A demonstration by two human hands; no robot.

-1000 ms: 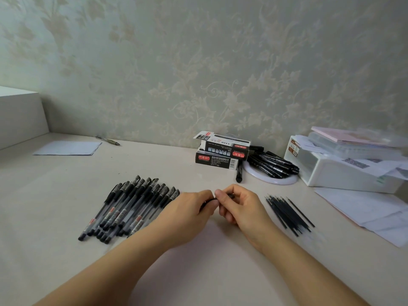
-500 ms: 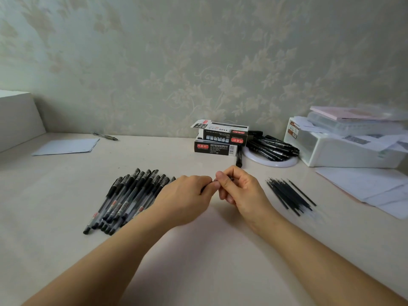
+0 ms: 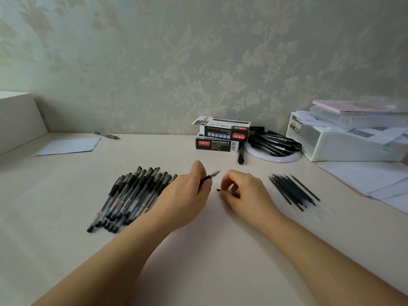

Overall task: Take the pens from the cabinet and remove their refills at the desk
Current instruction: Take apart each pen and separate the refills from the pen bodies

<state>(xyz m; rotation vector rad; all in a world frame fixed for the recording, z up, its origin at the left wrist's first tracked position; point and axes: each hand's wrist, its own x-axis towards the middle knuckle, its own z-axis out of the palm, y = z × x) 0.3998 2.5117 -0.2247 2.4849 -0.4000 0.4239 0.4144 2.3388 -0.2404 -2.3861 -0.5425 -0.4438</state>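
Pale desk [image 3: 198, 272], left hand [image 3: 185, 199] grip clamped on pen [image 3: 209, 176], right hand [image 3: 247, 193] pinching cap [image 3: 227, 192]

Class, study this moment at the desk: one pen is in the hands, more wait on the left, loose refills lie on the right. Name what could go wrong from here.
1. The left hand holds a pen with its bare tip exposed; it might mark skin or the desk.
2. The right hand pinches a small dark piece; if dropped, it could roll away.
3. The loose refills lie close by the right forearm, and a careless sweep could scatter them.
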